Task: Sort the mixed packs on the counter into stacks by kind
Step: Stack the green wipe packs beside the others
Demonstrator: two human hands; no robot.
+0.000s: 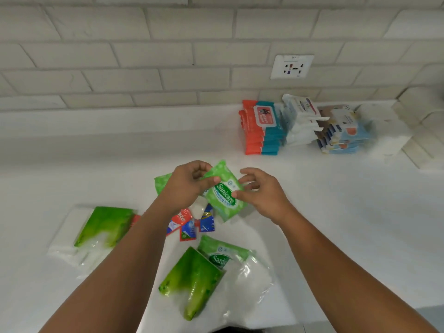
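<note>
The left hand (187, 181) pinched the upper end of a green Sanicare pack (224, 195). The right hand (262, 193) pinched its opposite edge between thumb and curled fingers. They held it nearer the person than the orange-and-teal stack (260, 131), a little to its left. Just right of that stack stood a white stack (300, 121), then a blue stack (343, 135). Nearer still lay small sachets (189, 224), a second Sanicare pack (221, 255) and two green-and-clear pouches (192, 282).

The white counter (72, 145) carries wipe stacks (262, 131) beyond and right of the fingers (249, 176); green packs (192, 282) and toothpaste sachets (187, 233) lie nearer.
</note>
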